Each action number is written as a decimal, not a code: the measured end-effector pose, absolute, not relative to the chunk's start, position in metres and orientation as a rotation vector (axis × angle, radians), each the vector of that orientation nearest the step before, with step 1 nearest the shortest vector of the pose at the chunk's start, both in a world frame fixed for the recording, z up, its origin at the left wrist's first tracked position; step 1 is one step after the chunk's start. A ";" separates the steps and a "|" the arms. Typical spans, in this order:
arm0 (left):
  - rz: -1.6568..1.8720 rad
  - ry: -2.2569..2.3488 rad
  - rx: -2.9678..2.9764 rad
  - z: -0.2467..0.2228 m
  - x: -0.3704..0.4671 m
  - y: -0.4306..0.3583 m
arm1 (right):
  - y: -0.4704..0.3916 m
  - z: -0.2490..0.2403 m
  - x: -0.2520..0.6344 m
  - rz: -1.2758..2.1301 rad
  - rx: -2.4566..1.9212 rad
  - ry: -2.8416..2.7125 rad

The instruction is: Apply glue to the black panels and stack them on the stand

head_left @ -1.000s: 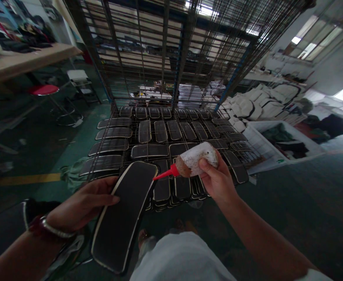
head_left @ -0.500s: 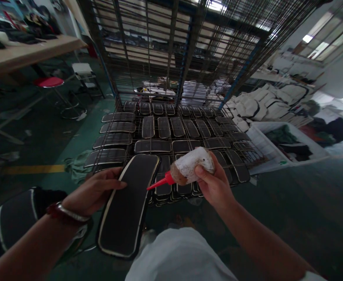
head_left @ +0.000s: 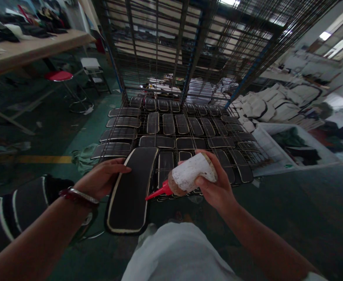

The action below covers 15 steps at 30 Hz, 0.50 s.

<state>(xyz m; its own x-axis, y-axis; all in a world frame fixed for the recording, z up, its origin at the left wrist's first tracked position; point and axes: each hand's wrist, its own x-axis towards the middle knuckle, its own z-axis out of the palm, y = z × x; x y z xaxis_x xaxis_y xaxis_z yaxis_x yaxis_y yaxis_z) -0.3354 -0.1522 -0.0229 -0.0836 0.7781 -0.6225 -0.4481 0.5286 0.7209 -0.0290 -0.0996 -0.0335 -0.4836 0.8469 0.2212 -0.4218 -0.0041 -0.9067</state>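
Observation:
My left hand [head_left: 108,175] grips the left edge of a long black padded panel [head_left: 132,187] with a pale line along its rim; the thumb lies on top and the other fingers are hidden beneath. In my right hand [head_left: 214,183] is a white, brown-stained glue bottle [head_left: 190,173], tipped down to the left. Its red nozzle [head_left: 160,191] meets the panel's right edge at the pale line. Several similar black panels [head_left: 168,124] lie in rows on a wire rack just beyond.
A tall wire rack [head_left: 190,58] rises in front of me. To its right stands a white bin [head_left: 265,156] holding dark cloth, with white padded pieces [head_left: 272,103] heaped behind. At left are a red stool [head_left: 59,76], a table [head_left: 39,48] and more black panels [head_left: 28,205].
The nozzle tip has slid down the panel's right edge toward me. The panel's near end now sits higher in view, and the whole scene has shifted slightly right.

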 end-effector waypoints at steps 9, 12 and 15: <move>1.141 1.351 0.146 -0.016 -0.339 -0.151 | -0.106 -0.037 -0.024 1.645 -0.466 -1.405; 1.195 1.404 0.017 -0.013 -0.339 -0.151 | -0.107 -0.038 -0.024 1.655 -0.461 -1.398; 1.213 1.434 -0.031 -0.011 -0.339 -0.152 | -0.108 -0.038 -0.023 1.661 -0.475 -1.361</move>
